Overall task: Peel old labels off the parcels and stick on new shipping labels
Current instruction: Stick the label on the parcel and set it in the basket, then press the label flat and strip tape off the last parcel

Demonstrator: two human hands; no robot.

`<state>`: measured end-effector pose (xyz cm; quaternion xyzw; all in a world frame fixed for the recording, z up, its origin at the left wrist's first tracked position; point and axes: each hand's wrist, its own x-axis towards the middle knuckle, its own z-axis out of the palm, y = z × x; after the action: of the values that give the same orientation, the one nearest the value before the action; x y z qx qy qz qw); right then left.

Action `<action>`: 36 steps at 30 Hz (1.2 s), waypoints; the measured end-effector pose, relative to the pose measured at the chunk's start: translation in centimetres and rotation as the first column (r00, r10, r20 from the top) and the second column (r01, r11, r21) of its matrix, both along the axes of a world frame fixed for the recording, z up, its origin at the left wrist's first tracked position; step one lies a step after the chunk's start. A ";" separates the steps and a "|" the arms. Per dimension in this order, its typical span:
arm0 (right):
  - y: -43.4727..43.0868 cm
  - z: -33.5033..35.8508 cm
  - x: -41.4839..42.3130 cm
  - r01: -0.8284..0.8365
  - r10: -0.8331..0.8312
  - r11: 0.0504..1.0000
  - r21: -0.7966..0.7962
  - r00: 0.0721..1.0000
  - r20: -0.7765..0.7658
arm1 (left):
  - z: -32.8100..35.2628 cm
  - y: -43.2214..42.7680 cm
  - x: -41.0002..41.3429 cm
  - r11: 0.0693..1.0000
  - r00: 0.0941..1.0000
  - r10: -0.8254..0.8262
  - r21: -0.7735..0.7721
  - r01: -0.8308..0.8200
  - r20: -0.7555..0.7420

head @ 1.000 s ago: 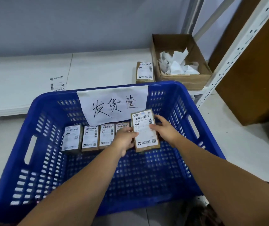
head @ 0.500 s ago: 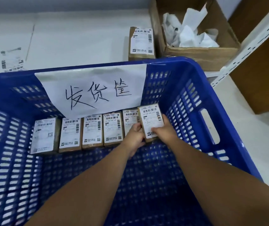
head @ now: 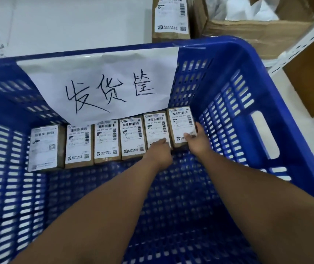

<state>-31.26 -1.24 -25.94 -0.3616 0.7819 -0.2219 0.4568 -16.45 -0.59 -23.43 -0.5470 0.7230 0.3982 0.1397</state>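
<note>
Along the blue crate's far wall, the rightmost parcel lies at 1 o'clock, gripped by the right hand. The curled left hand touches the neighbouring parcel at its 9 o'clock; its hold is unclear.

- Crate: bright blue, walls and floor patterned with rows of small slots.
- Paper sign: white with black handwritten characters.
- Parcels: brown wrap, white labels printed with black barcodes.
- Cardboard box: brown, holding white paper scraps.
</note>
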 end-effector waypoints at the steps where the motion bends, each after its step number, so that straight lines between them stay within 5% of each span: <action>1: -0.1 0.0 0.0 -0.006 0.006 1.000 0.014 1.000 0.001 | -0.2 0.0 0.3 1.000 1.000 -0.024 -0.008 0.024 0.005; 10: 0.0 -0.4 -0.2 -0.198 0.263 0.948 0.248 0.927 -0.268 | -0.8 1.4 2.1 0.992 0.992 -0.067 -0.096 0.078 0.111; 20: -0.2 1.4 1.4 -0.317 0.451 0.873 0.372 0.816 -0.362 | -0.5 2.6 4.8 0.978 0.964 -0.037 -0.188 0.090 0.265; 24: -0.2 2.9 2.4 -0.293 0.332 0.943 0.158 0.850 -0.409 | 0.2 2.3 5.0 0.982 0.972 -0.013 -0.180 0.057 0.236; 29: -0.3 5.4 4.8 -0.306 0.147 0.912 -0.272 0.865 -0.480 | 3.3 1.6 5.3 0.898 0.995 0.093 -0.436 -0.065 0.044; 32: -1.2 8.6 6.3 -0.353 0.071 0.809 -0.470 0.853 -0.517 | 6.6 0.2 5.5 0.767 0.993 0.112 -0.632 -0.112 -0.040; 36: -4.0 13.7 8.0 -0.517 -0.066 0.553 -0.653 0.755 -0.653 | 11.1 -2.7 6.3 0.613 0.986 0.121 -0.773 -0.162 -0.111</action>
<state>-23.26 -5.26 -12.21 -0.6822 0.6384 -0.3563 -0.0102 -10.11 -3.32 -12.29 -0.5990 0.7816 0.0687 -0.1599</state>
